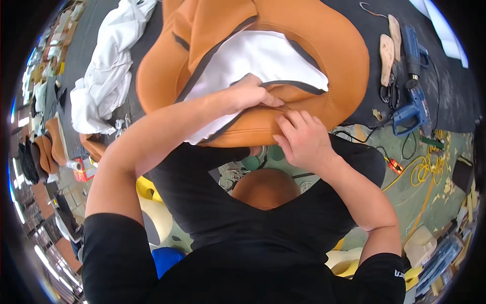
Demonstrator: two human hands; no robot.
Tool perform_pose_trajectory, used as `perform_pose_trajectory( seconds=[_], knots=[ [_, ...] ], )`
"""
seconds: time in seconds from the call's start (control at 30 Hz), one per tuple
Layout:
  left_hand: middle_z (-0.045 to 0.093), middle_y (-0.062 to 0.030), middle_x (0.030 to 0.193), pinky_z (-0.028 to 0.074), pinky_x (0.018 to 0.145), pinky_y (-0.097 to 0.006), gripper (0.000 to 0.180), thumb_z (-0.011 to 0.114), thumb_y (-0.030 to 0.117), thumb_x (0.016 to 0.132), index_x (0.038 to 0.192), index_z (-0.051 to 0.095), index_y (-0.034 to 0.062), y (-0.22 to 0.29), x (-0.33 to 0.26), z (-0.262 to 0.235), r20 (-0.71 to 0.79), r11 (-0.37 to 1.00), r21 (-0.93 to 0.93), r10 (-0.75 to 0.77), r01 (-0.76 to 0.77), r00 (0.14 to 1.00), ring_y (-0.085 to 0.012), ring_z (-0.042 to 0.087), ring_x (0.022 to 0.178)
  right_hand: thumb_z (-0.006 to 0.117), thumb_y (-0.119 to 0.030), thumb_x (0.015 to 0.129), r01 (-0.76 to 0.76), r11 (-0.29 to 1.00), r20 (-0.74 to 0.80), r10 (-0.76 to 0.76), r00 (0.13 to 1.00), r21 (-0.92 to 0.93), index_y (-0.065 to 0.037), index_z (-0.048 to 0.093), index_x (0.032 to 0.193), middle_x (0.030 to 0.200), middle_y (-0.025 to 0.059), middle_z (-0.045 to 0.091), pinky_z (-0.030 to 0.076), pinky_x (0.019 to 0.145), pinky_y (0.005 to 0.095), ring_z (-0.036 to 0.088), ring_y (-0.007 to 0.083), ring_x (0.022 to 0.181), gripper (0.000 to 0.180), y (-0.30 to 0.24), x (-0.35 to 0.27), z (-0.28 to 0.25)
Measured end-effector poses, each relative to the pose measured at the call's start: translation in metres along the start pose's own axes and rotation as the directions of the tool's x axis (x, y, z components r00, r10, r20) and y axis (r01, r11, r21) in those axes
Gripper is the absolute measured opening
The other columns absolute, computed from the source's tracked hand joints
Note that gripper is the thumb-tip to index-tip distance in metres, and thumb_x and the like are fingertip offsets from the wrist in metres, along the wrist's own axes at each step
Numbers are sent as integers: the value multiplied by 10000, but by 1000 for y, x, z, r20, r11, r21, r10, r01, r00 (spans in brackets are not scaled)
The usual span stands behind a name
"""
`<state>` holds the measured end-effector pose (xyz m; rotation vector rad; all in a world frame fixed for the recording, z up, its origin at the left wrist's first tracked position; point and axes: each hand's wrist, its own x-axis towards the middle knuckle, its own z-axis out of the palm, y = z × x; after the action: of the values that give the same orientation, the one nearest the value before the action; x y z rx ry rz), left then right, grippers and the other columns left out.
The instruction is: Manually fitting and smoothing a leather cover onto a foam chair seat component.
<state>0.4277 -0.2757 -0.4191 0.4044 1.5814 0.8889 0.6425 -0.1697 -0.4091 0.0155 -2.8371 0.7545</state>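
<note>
A tan leather upholstery cover (349, 55) with stitched seams, dark edging and a white lining (258, 55) lies over the dark worktop in front of me and hangs over its near edge. My left hand (251, 95) reaches across the lining, its fingers pinching the tan leather near the front fold. Just right of it, my right hand (305, 138) has curled fingers pressed on the same fold, the thumb below. Fingertips of both hands are close together, partly sunk in the leather, and some are hidden.
White cloth (109, 66) lies bunched at left on the dark worktop (349, 15). At right are a blue pistol-shaped power tool (412, 109), another blue tool (412, 48) and a wooden-handled hook (395, 38). A yellow cord (420, 169) coils on the green floor. A round brown seat (266, 187) shows between my legs.
</note>
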Motion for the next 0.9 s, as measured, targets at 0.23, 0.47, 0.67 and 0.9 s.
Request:
perform_pose_trajectory(
  seconds=[0.23,0.47,0.67,0.9],
  knots=[
    [788,-212,1048,554,917,-400,517,937,252,749,1127,771,-58,-3,14,13,-219,891,452,162,-48,962,-325,750,953,757,-167,881,-307,951,62,308,949,-21,-34,678,1025,953,162,673,558,775,483,673,383,909,211,46,-43,-35],
    [784,-228,977,572,855,-420,449,901,347,781,1026,806,-17,-7,26,20,-383,860,507,166,56,909,-336,765,918,765,-152,903,-348,936,63,344,937,61,-20,710,1008,901,155,710,556,710,444,708,355,812,178,51,-37,-29],
    [786,-205,1016,554,872,-405,449,895,346,802,1053,800,-14,0,28,22,-385,770,625,163,127,909,-317,752,949,748,-218,900,-505,851,-84,519,851,143,-52,740,959,916,164,739,566,772,482,716,380,879,176,66,-31,-44],
    [750,-266,1172,534,960,-421,734,983,406,659,1144,744,-90,19,23,30,-313,823,539,-5,182,950,-366,730,1068,724,-435,957,-476,875,-611,426,667,90,-8,690,1294,1238,206,719,505,1021,441,665,369,1190,545,152,12,-92]
  ],
)
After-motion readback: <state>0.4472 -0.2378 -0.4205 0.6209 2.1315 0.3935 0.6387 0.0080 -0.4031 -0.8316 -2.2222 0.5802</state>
